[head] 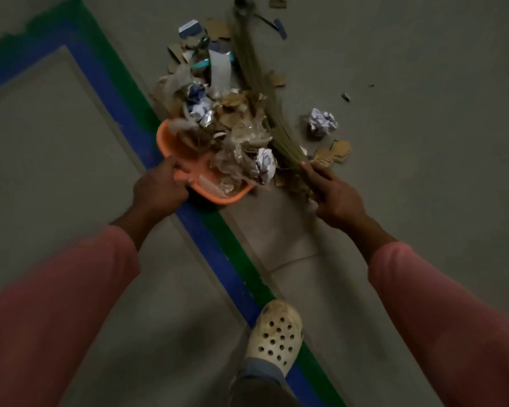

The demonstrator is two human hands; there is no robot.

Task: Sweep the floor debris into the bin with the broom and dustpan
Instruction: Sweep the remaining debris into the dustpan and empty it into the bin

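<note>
Broom (256,83) lies lengthwise away from right hand (332,195) beside dustpan (206,177).

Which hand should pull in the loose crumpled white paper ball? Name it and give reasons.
Right. The right hand grips the straw broom, and the crumpled white paper ball lies on that side. The left hand holds the orange plastic dustpan.

Open floor (423,69): wide on my right, free passage. Open floor left of the tape line (218,259): free. Blocked centre: debris heap (218,113), dustpan (171,139), broom (253,71). Strays right: paper ball (322,123), cardboard scrap (334,151). My clog (275,333) stands near.
</note>
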